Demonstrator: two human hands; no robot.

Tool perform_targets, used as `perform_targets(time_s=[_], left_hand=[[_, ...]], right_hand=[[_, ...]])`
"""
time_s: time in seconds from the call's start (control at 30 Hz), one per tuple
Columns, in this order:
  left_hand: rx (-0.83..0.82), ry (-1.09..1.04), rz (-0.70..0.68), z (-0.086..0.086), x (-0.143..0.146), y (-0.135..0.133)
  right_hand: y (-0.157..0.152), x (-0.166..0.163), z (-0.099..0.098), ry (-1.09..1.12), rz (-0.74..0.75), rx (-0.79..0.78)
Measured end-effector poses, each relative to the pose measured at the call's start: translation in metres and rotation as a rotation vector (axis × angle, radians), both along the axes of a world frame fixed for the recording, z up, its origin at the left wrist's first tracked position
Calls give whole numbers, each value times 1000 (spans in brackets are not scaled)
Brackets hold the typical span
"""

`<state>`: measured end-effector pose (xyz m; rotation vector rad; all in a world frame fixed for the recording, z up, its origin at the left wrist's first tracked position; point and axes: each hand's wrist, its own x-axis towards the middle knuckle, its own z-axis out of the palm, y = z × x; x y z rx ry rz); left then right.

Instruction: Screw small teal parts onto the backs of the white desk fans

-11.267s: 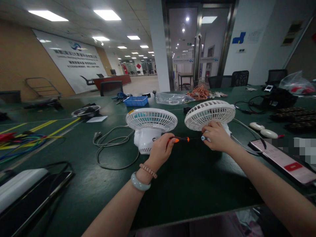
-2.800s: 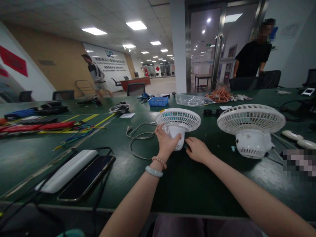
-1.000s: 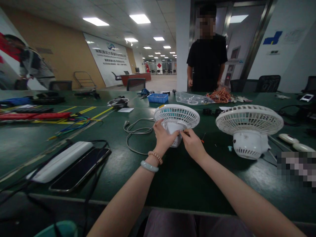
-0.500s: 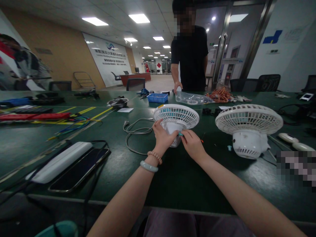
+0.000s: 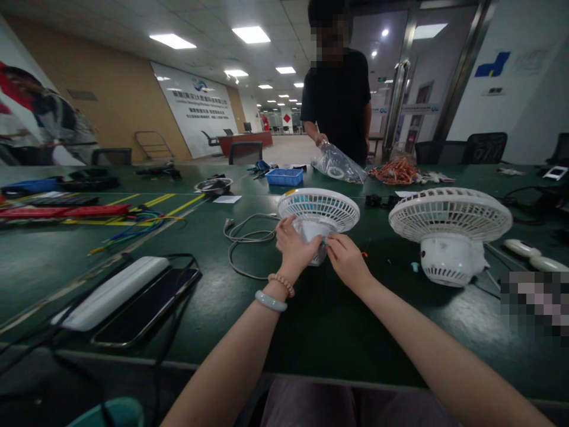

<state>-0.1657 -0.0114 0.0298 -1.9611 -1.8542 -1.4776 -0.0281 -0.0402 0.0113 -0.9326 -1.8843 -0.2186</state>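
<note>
Left hand (image 5: 292,248) braces the small fan (image 5: 318,214); right hand (image 5: 345,261) works a small teal part at its housing.

Head view: the left hand is wrapped around the white motor housing, fingers closed on it. The right hand's fingertips are pinched on the teal part (image 5: 325,242), touching the housing. The fan lies grille-up on the green desk (image 5: 311,332), beside a larger fan (image 5: 450,228). Recommended: keep the housing firmly braced and apply force only at the fingertips. Across the desk, another person lifts a plastic bag (image 5: 338,164).
</note>
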Motion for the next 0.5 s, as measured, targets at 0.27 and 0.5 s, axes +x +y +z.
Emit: perform_targets(time_s=[0.27, 0.5], left_hand=[[132, 168, -4, 6, 0, -9], [154, 403, -353, 17, -3, -17]], right_hand=[[-3, -1, 1, 7, 18, -29], [-4, 0, 2, 21, 48, -33]])
